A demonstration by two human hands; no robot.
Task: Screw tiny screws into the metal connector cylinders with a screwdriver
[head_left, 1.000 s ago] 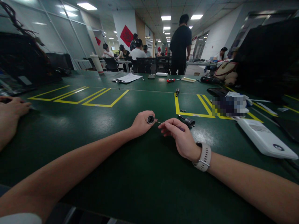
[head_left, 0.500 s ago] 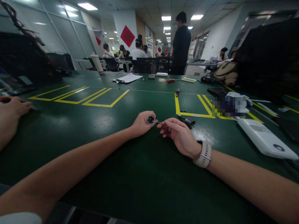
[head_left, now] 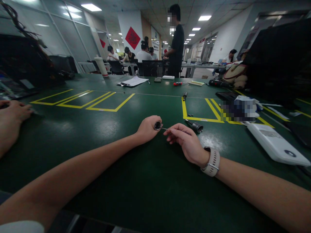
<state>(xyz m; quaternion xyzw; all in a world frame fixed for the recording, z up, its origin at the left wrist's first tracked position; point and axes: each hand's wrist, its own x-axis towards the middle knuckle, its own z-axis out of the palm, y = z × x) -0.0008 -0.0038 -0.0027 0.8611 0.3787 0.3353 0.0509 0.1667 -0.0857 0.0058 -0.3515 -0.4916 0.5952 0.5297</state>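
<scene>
My left hand [head_left: 147, 130] is wrapped round a dark metal cylinder [head_left: 157, 125], its hollow round end turned toward me. Between the fingers of my right hand [head_left: 187, 142] is a thin screwdriver [head_left: 164, 128], its handle mostly hidden in the palm. The slim shaft points left and its tip is at the cylinder's rim; whether it touches a screw I cannot tell. Just beyond my right hand a second dark cylindrical part [head_left: 196, 126] with a narrow stem lies on the green table [head_left: 136, 187]. Several tiny dark pieces [head_left: 190, 115] rest near the yellow tape.
A small metal part [head_left: 185, 95] and a red-handled screwdriver [head_left: 178, 83] lie farther back. On the right is a white power bank-like device [head_left: 278, 144]. Papers on a clipboard [head_left: 133, 81] and a cup [head_left: 101, 67] stand behind. Another person's hand [head_left: 14, 118] is at far left.
The cylinder's open end has turned slightly in my left hand, and the screwdriver has shifted a little at its rim. In the background a standing person has moved left.
</scene>
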